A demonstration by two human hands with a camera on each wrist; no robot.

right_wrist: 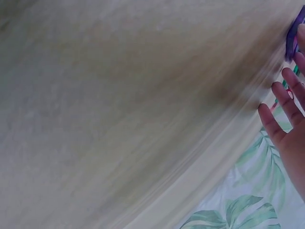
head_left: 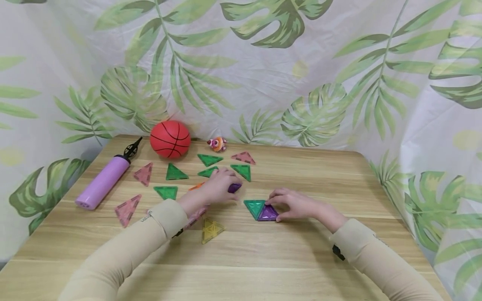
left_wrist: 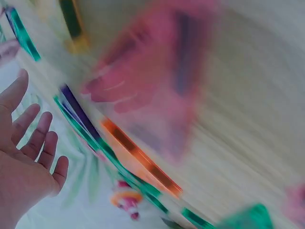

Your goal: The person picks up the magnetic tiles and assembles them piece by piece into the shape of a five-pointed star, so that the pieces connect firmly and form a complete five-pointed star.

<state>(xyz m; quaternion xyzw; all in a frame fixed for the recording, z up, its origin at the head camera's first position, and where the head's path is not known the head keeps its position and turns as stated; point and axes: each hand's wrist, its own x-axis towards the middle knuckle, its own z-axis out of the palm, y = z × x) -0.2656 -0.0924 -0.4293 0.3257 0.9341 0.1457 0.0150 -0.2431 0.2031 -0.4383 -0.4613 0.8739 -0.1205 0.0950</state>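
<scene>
Curved fingers of my right hand (head_left: 295,204) touch the purple triangle tile (head_left: 268,214), the index at its top and the thumb at its lower right corner. That tile lies edge to edge with a teal triangle (head_left: 254,207). Over the other tiles hovers my left hand (head_left: 218,187), beside a second purple tile (head_left: 234,188) that it partly hides. The left wrist view has the left hand (left_wrist: 26,152) with spread fingers and nothing in them. In the right wrist view the right hand (right_wrist: 290,114) meets a purple tile (right_wrist: 293,38) at the frame's edge.
Green tiles (head_left: 165,192), pink tiles (head_left: 128,210) and a yellow tile (head_left: 211,230) lie around the left arm; an orange tile (head_left: 196,186) is partly covered. Behind are a red ball (head_left: 170,139), a small toy (head_left: 217,144) and a purple pump (head_left: 103,182).
</scene>
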